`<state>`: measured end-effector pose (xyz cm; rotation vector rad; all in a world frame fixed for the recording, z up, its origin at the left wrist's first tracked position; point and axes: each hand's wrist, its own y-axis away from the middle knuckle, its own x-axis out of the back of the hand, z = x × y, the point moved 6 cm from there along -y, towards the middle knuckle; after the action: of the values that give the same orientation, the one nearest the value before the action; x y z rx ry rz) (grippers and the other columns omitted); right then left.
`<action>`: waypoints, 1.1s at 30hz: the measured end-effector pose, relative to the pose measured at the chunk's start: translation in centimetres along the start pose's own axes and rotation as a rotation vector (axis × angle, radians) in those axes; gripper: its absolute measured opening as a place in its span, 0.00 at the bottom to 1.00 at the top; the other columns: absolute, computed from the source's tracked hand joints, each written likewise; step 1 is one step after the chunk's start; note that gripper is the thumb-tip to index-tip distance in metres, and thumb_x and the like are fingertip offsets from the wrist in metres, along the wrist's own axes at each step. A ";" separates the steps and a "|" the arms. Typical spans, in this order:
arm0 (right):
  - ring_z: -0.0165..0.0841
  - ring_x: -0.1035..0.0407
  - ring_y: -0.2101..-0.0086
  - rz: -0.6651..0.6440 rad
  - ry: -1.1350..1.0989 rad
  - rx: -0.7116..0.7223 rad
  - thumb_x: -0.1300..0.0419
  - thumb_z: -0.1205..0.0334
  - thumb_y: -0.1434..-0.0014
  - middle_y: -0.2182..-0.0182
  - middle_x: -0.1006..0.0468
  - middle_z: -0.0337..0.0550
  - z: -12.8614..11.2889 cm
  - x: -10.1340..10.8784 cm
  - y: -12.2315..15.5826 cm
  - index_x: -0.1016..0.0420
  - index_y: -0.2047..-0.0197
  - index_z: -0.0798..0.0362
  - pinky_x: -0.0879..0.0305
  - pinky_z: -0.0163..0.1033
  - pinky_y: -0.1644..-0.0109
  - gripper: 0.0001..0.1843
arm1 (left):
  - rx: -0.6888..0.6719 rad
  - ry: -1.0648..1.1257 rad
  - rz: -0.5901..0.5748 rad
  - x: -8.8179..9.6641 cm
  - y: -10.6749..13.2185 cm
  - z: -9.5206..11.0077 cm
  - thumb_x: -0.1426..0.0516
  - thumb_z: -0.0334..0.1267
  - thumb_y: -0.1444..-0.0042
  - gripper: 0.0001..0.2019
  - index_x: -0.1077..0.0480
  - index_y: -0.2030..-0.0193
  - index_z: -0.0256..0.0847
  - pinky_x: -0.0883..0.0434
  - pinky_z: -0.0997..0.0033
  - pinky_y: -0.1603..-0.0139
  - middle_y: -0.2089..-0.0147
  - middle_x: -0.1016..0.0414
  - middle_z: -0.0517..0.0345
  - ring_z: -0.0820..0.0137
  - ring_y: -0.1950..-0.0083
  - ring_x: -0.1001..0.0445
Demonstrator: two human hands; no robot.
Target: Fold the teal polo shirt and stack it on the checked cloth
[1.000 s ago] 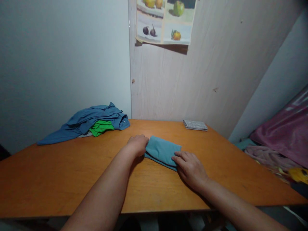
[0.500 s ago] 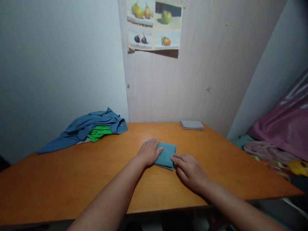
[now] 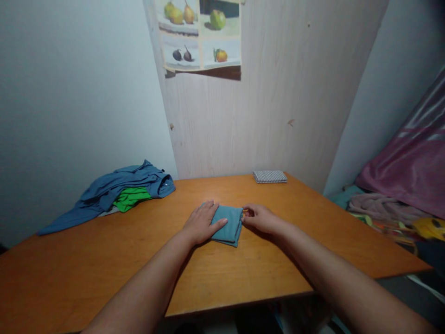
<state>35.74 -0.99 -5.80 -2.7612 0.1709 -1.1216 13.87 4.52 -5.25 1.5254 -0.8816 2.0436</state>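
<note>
Blue garment: rumpled heap (image 3: pixel 121 183) along the left edge of the worktop (image 3: pixel 253 273), one end at the far-left corner.
Green cloth: bunched piece (image 3: pixel 132 198) showing from under the blue garment, on the side towards me.
Pale cloth: small strip (image 3: pixel 110 211) beside the green cloth, mostly covered.
Fruit poster: four painted panels (image 3: pixel 201 37) on the wall above the far edge; pears, apple, dark fruit, orange fruit.
My left hand: palm down (image 3: pixel 201 223), fingers extended, thumb spread away from them; lies over the left part of the teal cloth.
Teal cloth: folded into a small, flat, layered pad (image 3: pixel 228 234); on the middle of the worktop, well apart from all four edges.
My right hand: fingers bent (image 3: pixel 260 218), fingertips and thumb at the teal cloth's right side, by its far corner; whether they pinch the fabric I cannot tell.
Checked cloth: dark-and-white, folded flat (image 3: pixel 270 176), at the far-right corner.
Pink fabric: glossy drape (image 3: pixel 399 171), beyond the right edge.
Yellow item: partly seen (image 3: pixel 429 228), below the pink fabric.
</note>
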 end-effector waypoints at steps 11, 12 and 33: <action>0.30 0.32 0.71 -0.061 0.132 -0.049 0.39 0.57 0.44 0.73 0.22 0.39 0.1 -1.4 -2.6 0.21 0.67 0.54 0.44 0.32 0.70 0.10 | -0.023 -0.021 -0.029 0.7 0.4 0.3 0.50 0.72 0.45 0.49 0.50 0.25 0.39 0.50 0.49 0.28 0.24 0.52 0.40 0.51 0.25 0.51; 0.32 0.31 0.70 -0.049 0.169 -0.058 0.40 0.56 0.43 0.72 0.21 0.40 -0.1 -1.2 -2.4 0.21 0.67 0.53 0.45 0.32 0.70 0.10 | -0.029 -0.021 -0.033 0.7 0.4 0.3 0.49 0.72 0.46 0.50 0.50 0.25 0.39 0.49 0.48 0.28 0.24 0.52 0.40 0.50 0.25 0.51; 0.48 0.45 0.34 0.003 0.289 0.260 0.52 0.36 0.35 0.33 0.37 0.53 -3.3 -0.1 0.0 0.38 0.30 0.51 0.51 0.52 0.33 0.38 | -0.009 -0.020 -0.096 0.8 0.7 0.4 0.44 0.74 0.53 0.55 0.52 0.25 0.42 0.52 0.46 0.28 0.23 0.56 0.41 0.48 0.24 0.55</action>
<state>33.35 -1.27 -3.49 -2.3657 0.0569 -1.4266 13.44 3.72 -4.54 1.5554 -0.8085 1.9570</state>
